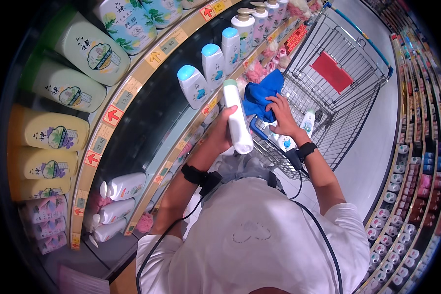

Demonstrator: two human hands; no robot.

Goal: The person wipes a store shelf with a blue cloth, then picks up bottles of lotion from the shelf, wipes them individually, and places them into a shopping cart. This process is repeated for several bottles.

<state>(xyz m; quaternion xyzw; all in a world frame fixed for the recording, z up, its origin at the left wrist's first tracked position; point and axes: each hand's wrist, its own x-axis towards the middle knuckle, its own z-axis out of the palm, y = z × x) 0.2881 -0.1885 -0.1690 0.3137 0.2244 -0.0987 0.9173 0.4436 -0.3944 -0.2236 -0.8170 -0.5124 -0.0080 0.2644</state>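
Note:
My left hand [222,129] grips a white bottle [238,119] with a pale green cap, held nearly upright in front of my body. A blue cloth [266,92] is in my right hand [283,117], bunched under the fingers beside the bottle and over the near end of a wire shopping cart [360,121]. More white bottles lie in the cart; one with a green cap [308,123] shows past my right wrist. On the shelf just beyond my left hand stand white bottles with light blue caps, the nearest one [194,87] left of the held bottle.
White pump bottles [243,31] stand farther along this shelf [165,147], and several lie at its near end. Large body wash bottles [95,51] fill the upper shelf. Pink bath puffs [256,71] hang beyond. Stocked shelves [400,205] line the aisle's right side. Black cables run from both wrists.

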